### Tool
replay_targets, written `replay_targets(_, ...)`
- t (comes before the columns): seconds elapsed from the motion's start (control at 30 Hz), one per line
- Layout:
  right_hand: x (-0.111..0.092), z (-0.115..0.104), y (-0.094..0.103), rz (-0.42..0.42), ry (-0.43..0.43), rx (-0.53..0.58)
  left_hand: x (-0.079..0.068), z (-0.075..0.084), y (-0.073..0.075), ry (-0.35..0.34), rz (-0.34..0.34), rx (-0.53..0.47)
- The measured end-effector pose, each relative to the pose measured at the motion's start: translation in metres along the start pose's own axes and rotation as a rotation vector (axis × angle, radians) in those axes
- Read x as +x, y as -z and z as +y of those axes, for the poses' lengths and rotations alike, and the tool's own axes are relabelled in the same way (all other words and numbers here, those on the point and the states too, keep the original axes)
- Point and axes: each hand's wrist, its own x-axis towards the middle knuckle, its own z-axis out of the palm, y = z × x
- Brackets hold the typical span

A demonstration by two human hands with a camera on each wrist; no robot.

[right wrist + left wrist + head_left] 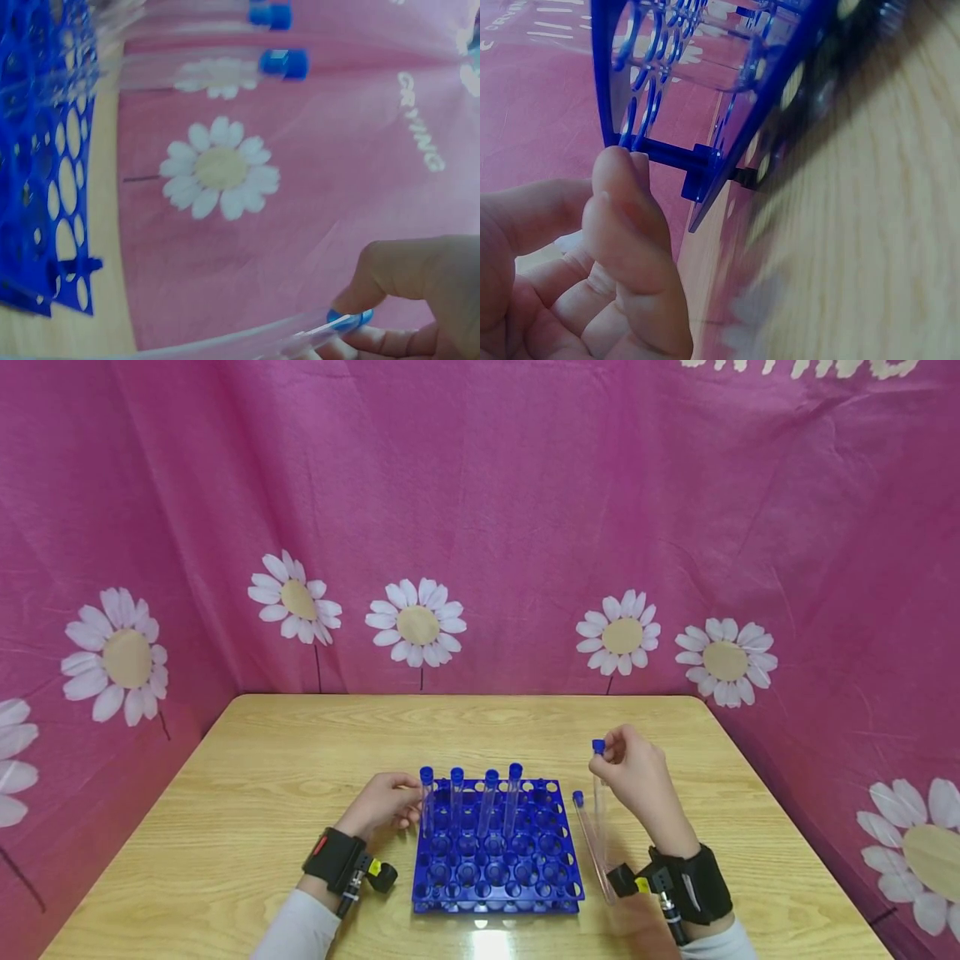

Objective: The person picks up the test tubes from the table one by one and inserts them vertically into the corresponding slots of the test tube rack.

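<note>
A blue test tube rack (495, 860) stands on the table between my hands. Several clear test tubes with blue caps (491, 777) stand upright along its back part. My left hand (386, 802) is at the rack's back left corner; in the left wrist view its fingertips (615, 169) hold the corner edge. To the right of the rack, my right hand (633, 768) pinches another test tube (599, 785) just below its blue cap (345, 319), keeping it nearly upright. Beside that tube, one more capped test tube (592, 847) lies on the table.
The wooden table (300, 735) reaches back to a pink curtain (510, 527) printed with white daisies. Each wrist carries a black strap with a small camera (382, 877), the right one close to the lying tube's lower end.
</note>
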Motion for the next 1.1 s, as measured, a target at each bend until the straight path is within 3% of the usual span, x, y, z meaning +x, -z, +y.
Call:
replay_targets(0.43,-0.023,-0.031,0.001,0.128,0.167,0.09,-0.002,0.0,0.0,0.001,0.003,-0.007)
replay_targets(0.87,-0.033,-0.047,-0.013,0.11,0.224,0.224,0.001,-0.001,0.0,-0.002,-0.006,-0.009)
replay_targets(1.1,-0.033,-0.048,-0.023,0.113,0.246,0.23,0.001,-0.002,0.0,-0.005,-0.003,-0.002)
